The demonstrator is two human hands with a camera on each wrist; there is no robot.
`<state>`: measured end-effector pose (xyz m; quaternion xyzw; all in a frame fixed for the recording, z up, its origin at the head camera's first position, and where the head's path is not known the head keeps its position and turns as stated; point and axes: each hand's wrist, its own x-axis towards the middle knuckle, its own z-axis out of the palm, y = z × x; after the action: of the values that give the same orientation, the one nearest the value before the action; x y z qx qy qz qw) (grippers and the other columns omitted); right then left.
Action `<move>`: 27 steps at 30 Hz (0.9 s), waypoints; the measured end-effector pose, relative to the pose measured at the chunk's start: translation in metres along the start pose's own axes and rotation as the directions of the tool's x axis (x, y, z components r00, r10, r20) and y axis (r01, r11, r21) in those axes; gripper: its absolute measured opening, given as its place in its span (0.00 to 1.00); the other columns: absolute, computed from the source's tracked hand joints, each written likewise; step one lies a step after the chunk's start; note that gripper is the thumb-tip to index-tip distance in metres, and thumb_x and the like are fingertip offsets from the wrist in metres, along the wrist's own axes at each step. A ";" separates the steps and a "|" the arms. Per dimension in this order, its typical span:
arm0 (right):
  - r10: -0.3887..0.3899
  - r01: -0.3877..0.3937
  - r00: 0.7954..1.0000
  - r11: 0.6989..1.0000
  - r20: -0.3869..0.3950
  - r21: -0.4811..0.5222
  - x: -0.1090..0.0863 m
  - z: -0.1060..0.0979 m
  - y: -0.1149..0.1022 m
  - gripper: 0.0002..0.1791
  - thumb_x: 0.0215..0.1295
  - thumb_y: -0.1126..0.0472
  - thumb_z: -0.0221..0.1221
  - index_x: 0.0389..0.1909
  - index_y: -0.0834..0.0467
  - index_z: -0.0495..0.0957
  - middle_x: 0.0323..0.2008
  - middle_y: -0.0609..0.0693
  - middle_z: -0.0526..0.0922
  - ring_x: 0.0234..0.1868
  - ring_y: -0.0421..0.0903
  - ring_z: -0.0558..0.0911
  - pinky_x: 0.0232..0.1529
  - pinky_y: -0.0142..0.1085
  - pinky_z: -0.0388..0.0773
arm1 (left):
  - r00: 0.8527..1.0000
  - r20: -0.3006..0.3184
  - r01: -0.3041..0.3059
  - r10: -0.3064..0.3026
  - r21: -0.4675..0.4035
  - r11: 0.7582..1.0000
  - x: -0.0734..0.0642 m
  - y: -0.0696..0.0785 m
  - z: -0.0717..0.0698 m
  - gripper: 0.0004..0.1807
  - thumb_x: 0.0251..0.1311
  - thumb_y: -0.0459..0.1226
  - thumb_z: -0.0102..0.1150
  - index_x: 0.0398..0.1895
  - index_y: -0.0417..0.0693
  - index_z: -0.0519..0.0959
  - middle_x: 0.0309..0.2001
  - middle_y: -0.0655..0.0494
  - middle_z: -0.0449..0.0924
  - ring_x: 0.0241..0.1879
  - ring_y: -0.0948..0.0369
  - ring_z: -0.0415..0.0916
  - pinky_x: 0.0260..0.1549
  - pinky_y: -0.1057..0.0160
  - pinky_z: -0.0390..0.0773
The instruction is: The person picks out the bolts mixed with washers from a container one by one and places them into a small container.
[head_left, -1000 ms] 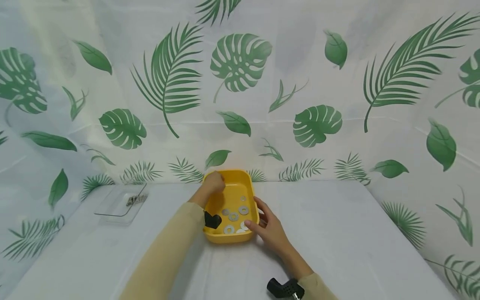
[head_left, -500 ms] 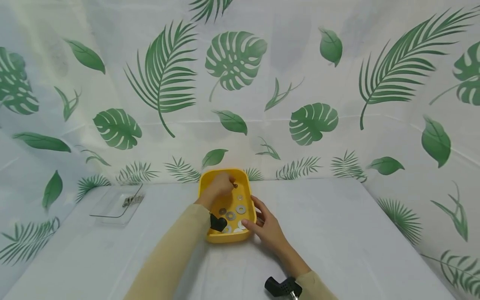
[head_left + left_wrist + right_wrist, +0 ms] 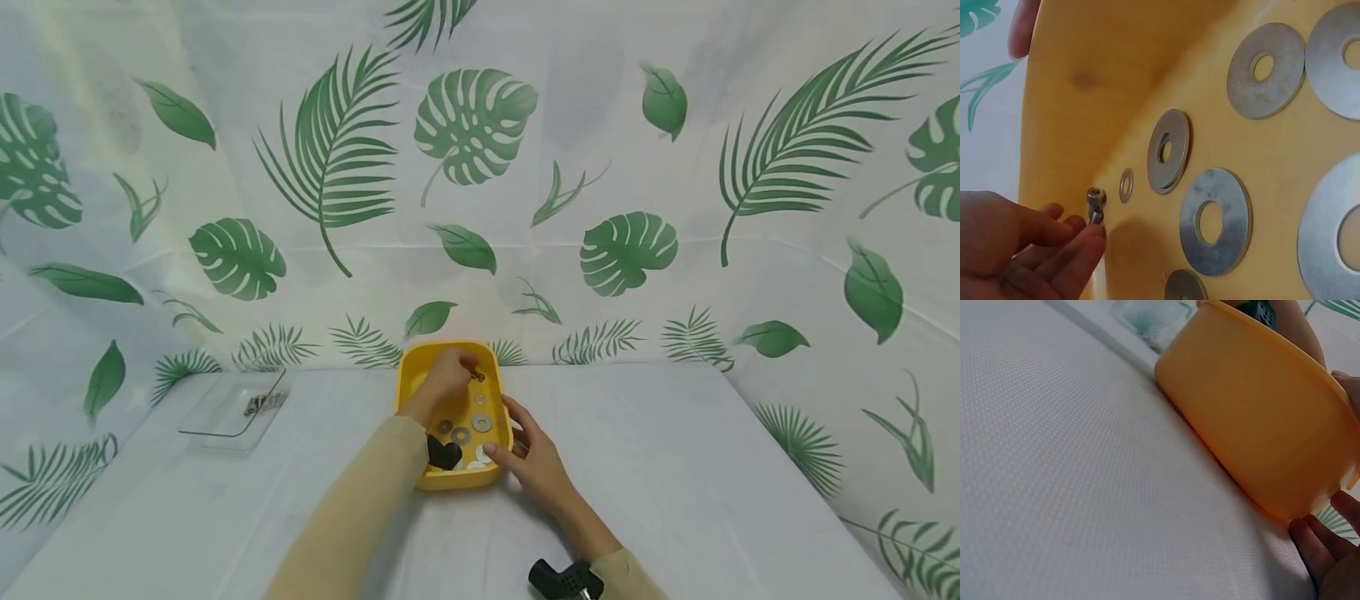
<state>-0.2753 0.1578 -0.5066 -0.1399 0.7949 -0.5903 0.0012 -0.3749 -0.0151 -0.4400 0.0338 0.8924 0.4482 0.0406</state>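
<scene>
A yellow plastic bin (image 3: 462, 480) stands on the white tabletop. My left hand (image 3: 452, 372) reaches into its far part, with small metal screws (image 3: 477, 377) at the fingertips. In the left wrist view, thumb and fingers pinch at a socket-head screw (image 3: 1095, 196); the fingers partly hide it and another piece below. Flat metal washers (image 3: 1235, 219) of several sizes lie on the bin floor beyond the fingers. My right hand (image 3: 542, 467) grips the bin's right wall, its thumb over the rim and other fingers outside. The right wrist view shows fingertips (image 3: 1313, 540) low against the bin's outer wall.
A clear rectangular container (image 3: 217, 412) stands at the table's far left, with a small heap of metal pieces (image 3: 265, 403) in it. Behind the table hangs a white cloth with green leaves (image 3: 480, 125). A black wrist camera (image 3: 566, 579) sits on the right forearm.
My left hand has moved from the bin's far left corner toward the right, and the screws have come into sight at its fingertips. My right hand keeps its hold on the bin.
</scene>
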 end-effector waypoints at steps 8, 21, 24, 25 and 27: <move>0.000 0.000 1.000 1.000 0.001 0.010 -0.001 -0.001 0.001 0.43 0.66 0.53 0.66 0.78 0.45 0.58 0.77 0.52 0.63 0.69 0.57 0.76 0.63 0.45 0.79 | 0.997 -0.040 0.060 -0.064 -0.095 0.994 0.007 -0.002 0.004 0.15 0.67 0.28 0.56 0.54 0.31 0.81 0.43 0.37 0.84 0.37 0.51 0.82 0.39 0.64 0.84; 0.005 -0.005 1.000 1.000 0.004 0.008 -0.002 0.000 -0.001 0.43 0.66 0.53 0.67 0.79 0.46 0.57 0.78 0.52 0.63 0.69 0.56 0.76 0.64 0.45 0.79 | 0.990 0.018 0.142 -0.141 -0.104 0.984 0.011 -0.003 0.009 0.09 0.61 0.27 0.58 0.40 0.30 0.83 0.24 0.52 0.72 0.27 0.55 0.76 0.28 0.66 0.79; 0.007 -0.007 1.000 1.000 0.001 0.003 -0.002 0.000 -0.002 0.43 0.66 0.52 0.67 0.79 0.46 0.57 0.77 0.52 0.63 0.69 0.56 0.76 0.64 0.46 0.79 | 0.991 0.015 0.130 -0.130 -0.093 0.987 0.012 -0.003 0.009 0.08 0.62 0.27 0.57 0.39 0.30 0.83 0.22 0.52 0.71 0.25 0.56 0.75 0.26 0.66 0.77; 0.007 -0.007 1.000 1.000 0.001 0.000 -0.001 0.000 -0.002 0.43 0.66 0.52 0.66 0.79 0.46 0.57 0.77 0.51 0.63 0.69 0.56 0.76 0.64 0.46 0.79 | 0.990 0.019 0.141 -0.139 -0.101 0.985 0.012 -0.003 0.009 0.08 0.62 0.28 0.56 0.39 0.30 0.83 0.23 0.52 0.71 0.26 0.56 0.76 0.26 0.67 0.78; 0.009 -0.009 1.000 1.000 0.001 -0.004 -0.001 0.000 -0.002 0.43 0.66 0.52 0.66 0.79 0.46 0.57 0.77 0.51 0.63 0.69 0.56 0.76 0.64 0.46 0.79 | 0.986 0.033 0.167 -0.164 -0.130 0.977 0.011 -0.003 0.009 0.09 0.62 0.30 0.56 0.39 0.31 0.82 0.24 0.51 0.72 0.26 0.55 0.78 0.27 0.67 0.79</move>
<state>-0.2733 0.1573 -0.5046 -0.1367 0.7969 -0.5885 0.0036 -0.3854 -0.0086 -0.4480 -0.0385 0.8599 0.5010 0.0900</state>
